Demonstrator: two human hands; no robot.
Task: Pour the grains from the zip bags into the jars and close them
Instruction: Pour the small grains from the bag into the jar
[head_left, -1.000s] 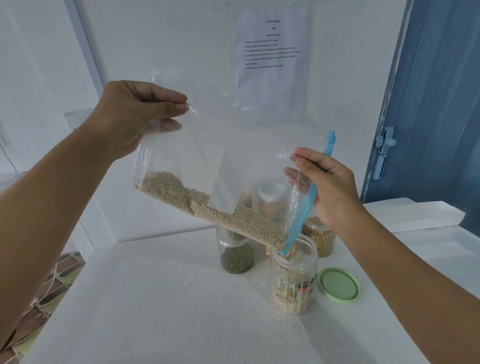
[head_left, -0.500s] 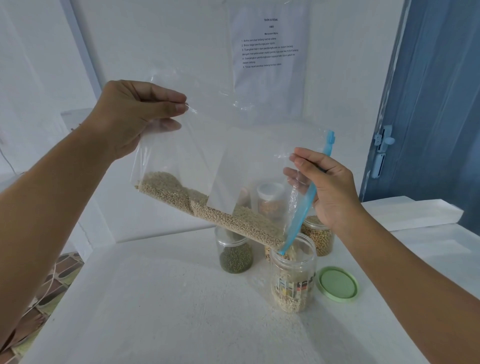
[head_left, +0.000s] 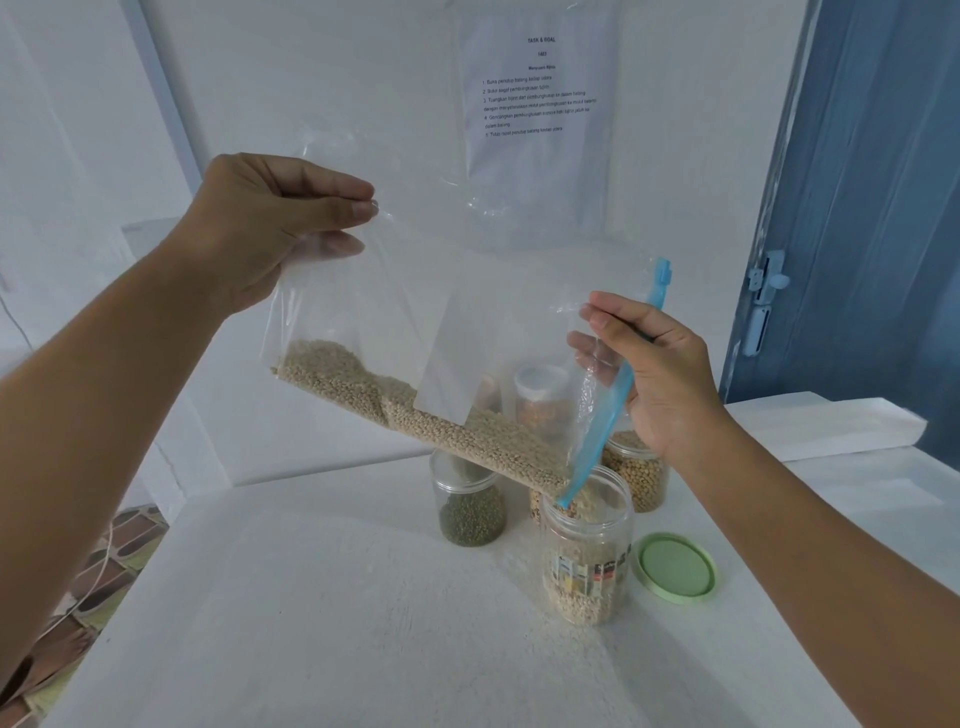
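Tilting down to the right over the white table (head_left: 311, 597), a clear plastic zip bag w/ a blue zip strip (head_left: 467, 322) is held in mid-air, its lower corner dipped into the mouth of a lidless clear plastic jar w/ a printed label (head_left: 587, 551). Pale beige round grains (head_left: 415, 410) are banked along the bag's bottom edge, sloping toward the zip end.

The bag's upper back corner is pinched by the left hand (head_left: 270, 228), thumb against curled fingers. The zip end is gripped by the right hand (head_left: 660, 374), fingers curled round the blue strip & plastic.

The labelled jar is part-filled w/ the same beige grains. Just right of it a round pale-green lid (head_left: 675, 567) is laid flat on the table. Behind are a clear jar of dark green beans (head_left: 470, 512), approx. half full, a clear jar of yellowish beans (head_left: 636, 475), & a white-lidded jar of brownish contents (head_left: 543, 402), seen through the bag.
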